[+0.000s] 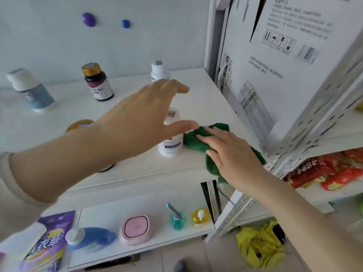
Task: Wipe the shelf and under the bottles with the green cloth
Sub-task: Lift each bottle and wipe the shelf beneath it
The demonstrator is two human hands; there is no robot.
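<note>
My right hand (233,154) lies flat, fingers together, pressing the green cloth (198,141) onto the white shelf (196,99) near its right front edge. My left hand (145,114) hovers spread wide, gripping nothing, above a white bottle (170,146) (touching the cloth's left side). 3 more bottles stand further back.

Head view looks forward and down, close over the white shelf (196,107).
</note>
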